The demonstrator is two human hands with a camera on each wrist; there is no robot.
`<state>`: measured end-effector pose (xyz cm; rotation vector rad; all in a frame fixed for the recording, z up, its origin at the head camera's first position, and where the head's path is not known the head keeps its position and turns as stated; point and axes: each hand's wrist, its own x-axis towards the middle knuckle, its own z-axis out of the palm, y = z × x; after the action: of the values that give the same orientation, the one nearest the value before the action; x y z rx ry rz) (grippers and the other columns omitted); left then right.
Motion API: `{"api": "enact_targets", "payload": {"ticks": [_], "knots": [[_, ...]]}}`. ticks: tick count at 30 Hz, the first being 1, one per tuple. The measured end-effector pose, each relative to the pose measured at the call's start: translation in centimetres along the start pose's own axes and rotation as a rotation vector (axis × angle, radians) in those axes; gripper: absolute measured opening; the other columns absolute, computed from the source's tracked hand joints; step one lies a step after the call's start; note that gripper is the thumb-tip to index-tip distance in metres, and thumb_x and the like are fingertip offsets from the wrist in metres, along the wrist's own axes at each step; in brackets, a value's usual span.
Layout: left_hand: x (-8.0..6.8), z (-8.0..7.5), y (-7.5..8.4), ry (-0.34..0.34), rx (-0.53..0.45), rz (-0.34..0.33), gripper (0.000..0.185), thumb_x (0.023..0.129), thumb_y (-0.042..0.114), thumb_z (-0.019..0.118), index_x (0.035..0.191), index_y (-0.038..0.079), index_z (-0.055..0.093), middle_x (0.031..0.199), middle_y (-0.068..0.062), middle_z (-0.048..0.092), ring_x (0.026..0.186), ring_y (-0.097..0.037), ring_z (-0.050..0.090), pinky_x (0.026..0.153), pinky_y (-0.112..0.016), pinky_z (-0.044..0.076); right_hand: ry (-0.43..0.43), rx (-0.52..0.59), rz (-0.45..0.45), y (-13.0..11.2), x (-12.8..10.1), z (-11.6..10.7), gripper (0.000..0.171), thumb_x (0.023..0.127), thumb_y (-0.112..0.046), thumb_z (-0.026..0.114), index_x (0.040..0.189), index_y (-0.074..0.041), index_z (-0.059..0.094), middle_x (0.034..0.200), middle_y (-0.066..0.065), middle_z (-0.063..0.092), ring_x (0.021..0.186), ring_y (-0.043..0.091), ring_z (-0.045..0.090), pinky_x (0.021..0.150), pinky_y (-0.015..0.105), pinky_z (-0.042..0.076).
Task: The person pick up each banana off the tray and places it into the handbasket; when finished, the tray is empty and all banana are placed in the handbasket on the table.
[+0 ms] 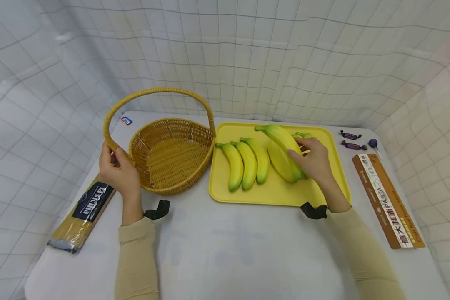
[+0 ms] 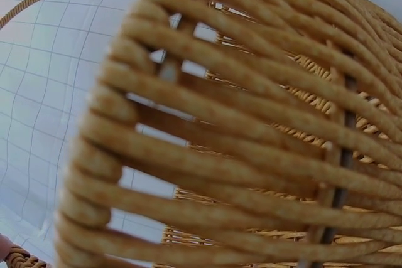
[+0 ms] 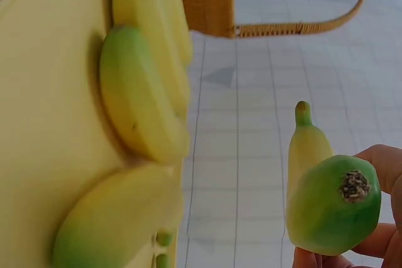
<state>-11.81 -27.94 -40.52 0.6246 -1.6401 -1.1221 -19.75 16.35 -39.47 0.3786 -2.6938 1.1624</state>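
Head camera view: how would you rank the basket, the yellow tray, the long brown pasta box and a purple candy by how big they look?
1. yellow tray and basket: look alike, too close to rank.
2. pasta box.
3. purple candy, by far the smallest.

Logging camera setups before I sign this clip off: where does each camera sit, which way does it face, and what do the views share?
Head: worn on the head, facing forward and down at the table; both sleeved arms, left hand on the basket, right hand on a banana.
Left wrist: close against the basket's weave; a sliver of skin at the bottom-left corner.
Right wrist: along the yellow tray, held banana, fingers.
Shared: the basket shows in all three.
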Motion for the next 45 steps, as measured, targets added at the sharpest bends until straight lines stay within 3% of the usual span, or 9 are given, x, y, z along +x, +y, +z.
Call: {"api": "enact_targets", "payload": {"ticks": [8,14,20,24,31,39,45], "knots": [[0.1,0.4,0.5,-0.012,-0.008,-0.001,0.031,0.098,0.012,0.055,0.128,0.010,0.065,0.112,-0.012,0.067,0.087,0.001,0.052,0.074,-0.014,0.042,-0.126,0.117,-0.125,-6.4,0.7,4.2,0.047,0.087,-0.019,0.072,0.129,-0.001,0.062,0.111,0.018,0.062,0.096,0.029,0.061,0.081,0.042,0.054],[-0.4,0.7,2.2,0.002,0.017,-0.028,0.032,0.098,0.006,0.053,0.128,0.004,0.064,0.114,-0.018,0.066,0.088,0.000,0.052,0.074,-0.015,0.040,-0.217,0.130,-0.167,-10.8,2.2,8.2,0.047,0.086,-0.023,0.071,0.128,-0.002,0.064,0.111,0.015,0.063,0.094,0.027,0.062,0.080,0.038,0.054],[0.1,0.8,0.4,-0.001,0.025,0.009,0.032,0.098,0.010,0.055,0.128,0.007,0.064,0.106,-0.016,0.066,0.084,0.005,0.049,0.072,-0.015,0.039,-0.297,0.093,-0.195,-14.4,4.2,12.2,0.047,0.086,-0.025,0.067,0.128,-0.004,0.064,0.107,0.012,0.063,0.091,0.022,0.059,0.079,0.031,0.049],[0.1,0.6,0.0,0.000,0.027,0.022,0.032,0.098,0.012,0.056,0.128,0.010,0.065,0.106,-0.014,0.067,0.084,0.005,0.049,0.071,-0.014,0.039,-0.331,0.064,-0.234,-16.4,5.5,14.6,0.045,0.087,-0.025,0.065,0.128,-0.006,0.065,0.104,0.010,0.066,0.088,0.020,0.054,0.074,0.029,0.044],[-0.3,0.3,0.2,-0.004,0.026,0.032,0.032,0.098,0.012,0.055,0.128,0.010,0.065,0.106,-0.016,0.067,0.083,0.004,0.048,0.071,-0.014,0.039,-0.384,0.012,-0.229,-17.5,7.0,19.1,0.044,0.090,-0.028,0.063,0.129,-0.009,0.065,0.114,0.005,0.068,0.100,0.016,0.056,0.081,0.026,0.045],[-1.0,0.0,2.1,0.012,0.011,0.033,0.031,0.098,0.004,0.052,0.126,-0.002,0.063,0.102,-0.026,0.062,0.082,0.004,0.046,0.071,-0.012,0.037,-0.355,-0.092,-0.149,-17.2,7.9,22.0,0.027,0.091,-0.028,0.066,0.110,-0.009,0.072,0.098,0.005,0.065,0.086,0.015,0.052,0.072,0.026,0.041],[-1.1,-0.3,3.0,0.022,0.024,0.037,0.031,0.098,0.005,0.052,0.125,0.000,0.064,0.100,-0.025,0.062,0.082,0.005,0.046,0.071,-0.012,0.037,-0.342,-0.143,-0.082,-17.2,8.5,23.4,0.024,0.092,-0.029,0.067,0.104,-0.009,0.072,0.096,0.004,0.068,0.080,0.014,0.055,0.069,0.027,0.044]]}}
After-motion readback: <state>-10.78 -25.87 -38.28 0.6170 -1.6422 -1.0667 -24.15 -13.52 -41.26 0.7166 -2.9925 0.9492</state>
